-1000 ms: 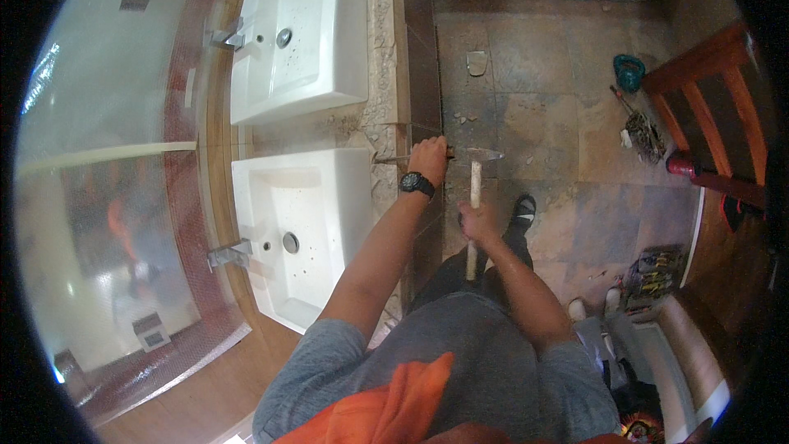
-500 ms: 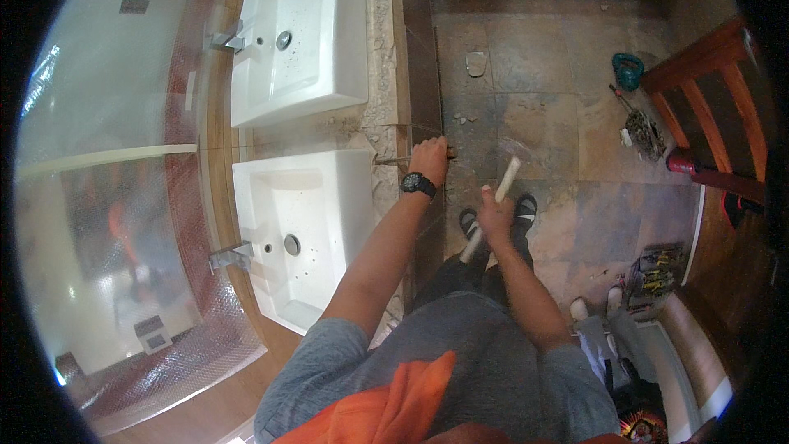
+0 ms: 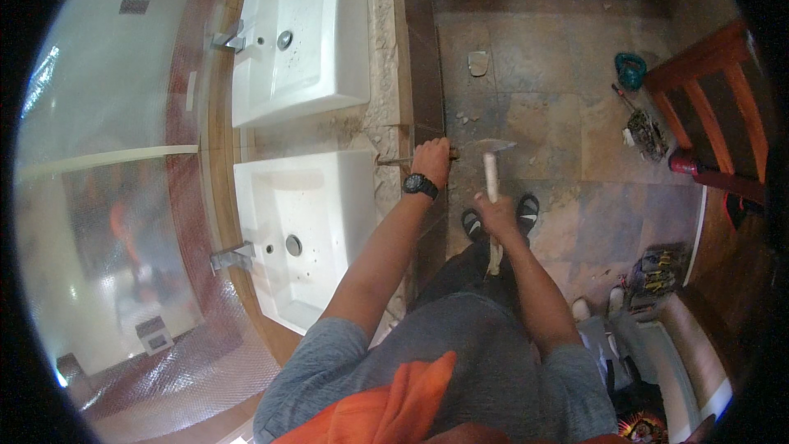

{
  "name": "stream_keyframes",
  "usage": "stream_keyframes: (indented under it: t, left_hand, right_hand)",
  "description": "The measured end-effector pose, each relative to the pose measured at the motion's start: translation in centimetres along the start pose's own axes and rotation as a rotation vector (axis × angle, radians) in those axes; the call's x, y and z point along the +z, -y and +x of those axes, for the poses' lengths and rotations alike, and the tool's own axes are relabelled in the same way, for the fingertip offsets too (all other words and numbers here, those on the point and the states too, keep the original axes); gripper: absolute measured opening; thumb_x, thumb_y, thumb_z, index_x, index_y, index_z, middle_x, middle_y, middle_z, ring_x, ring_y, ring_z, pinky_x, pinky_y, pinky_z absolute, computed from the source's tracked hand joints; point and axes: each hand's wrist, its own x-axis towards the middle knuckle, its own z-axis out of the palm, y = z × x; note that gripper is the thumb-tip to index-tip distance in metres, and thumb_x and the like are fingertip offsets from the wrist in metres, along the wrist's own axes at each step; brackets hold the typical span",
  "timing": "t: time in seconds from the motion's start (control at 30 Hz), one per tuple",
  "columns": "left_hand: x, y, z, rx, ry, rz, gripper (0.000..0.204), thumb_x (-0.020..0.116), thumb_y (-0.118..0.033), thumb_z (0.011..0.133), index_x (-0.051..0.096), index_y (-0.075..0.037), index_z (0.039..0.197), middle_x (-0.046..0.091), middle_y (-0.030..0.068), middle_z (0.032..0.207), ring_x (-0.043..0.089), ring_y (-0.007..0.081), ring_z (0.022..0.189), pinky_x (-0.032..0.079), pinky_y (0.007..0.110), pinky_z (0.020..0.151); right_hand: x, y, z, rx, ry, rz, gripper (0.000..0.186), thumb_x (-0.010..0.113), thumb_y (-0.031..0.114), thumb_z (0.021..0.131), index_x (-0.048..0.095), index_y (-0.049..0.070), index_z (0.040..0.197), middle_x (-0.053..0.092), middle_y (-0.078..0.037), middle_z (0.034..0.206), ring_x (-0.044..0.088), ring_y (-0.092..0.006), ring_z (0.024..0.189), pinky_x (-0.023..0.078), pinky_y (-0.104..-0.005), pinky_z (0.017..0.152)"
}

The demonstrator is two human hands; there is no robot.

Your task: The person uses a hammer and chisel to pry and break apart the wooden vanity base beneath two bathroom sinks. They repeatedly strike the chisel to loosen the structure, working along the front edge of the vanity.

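Note:
My left hand is closed round a chisel lying nearly level across the counter edge. Its thin metal blade points left into the rough strip beside the nearer white basin, and a short end of its handle sticks out right of my fist. In my right hand is a hammer, gripped midway along its pale handle. The metal head, slightly blurred, is up a short way right of the chisel's handle end, apart from it.
A second white basin stands farther along the broken-edged counter. Tile chips and a larger shard lie on the stone floor. To the right are a wooden slatted piece, a teal tool and a tool tray.
The hammer's head has swung left toward the chisel's handle end, and its handle now stands more upright in the picture. My left hand and the chisel have stayed in place.

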Motion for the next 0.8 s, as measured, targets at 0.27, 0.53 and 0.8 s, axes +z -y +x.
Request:
stream_keyframes:
  t: [0.27,0.53,0.8]
  left_hand:
    - [0.2,-0.2,0.3,0.04,-0.046,0.029,0.01,0.054,-0.005,0.088,0.06,-0.004,0.096,0.066,0.0143,0.096,0.063,0.0316,0.094,0.048,0.043,0.083]
    - [-0.2,-0.3,0.2,0.046,-0.056,-0.001,0.009,0.054,-0.004,0.087,0.06,-0.004,0.095,0.065,0.0148,0.096,0.063,0.0326,0.094,0.048,0.045,0.083]
    - [0.4,-0.2,0.4,0.078,-0.096,0.021,0.009,0.055,-0.004,0.085,0.058,-0.005,0.094,0.064,0.0155,0.094,0.062,0.0346,0.092,0.048,0.046,0.08]
  right_hand:
    - [1.3,-4.6,1.9,-0.146,-0.019,-0.088,0.047,0.068,0.039,0.09,0.055,-0.001,0.068,0.051,-0.005,0.054,0.053,-0.0205,0.048,0.042,-0.0386,0.048]
    - [2.5,-5.5,2.7,-0.155,-0.101,-0.121,0.042,0.069,0.032,0.088,0.06,-0.005,0.071,0.06,-0.013,0.06,0.06,-0.0286,0.057,0.046,-0.0453,0.056]
    - [3.0,-3.6,1.2,0.048,-0.095,-0.011,0.039,0.064,0.032,0.091,0.058,-0.002,0.073,0.059,-0.01,0.059,0.06,-0.0244,0.056,0.046,-0.0417,0.054]
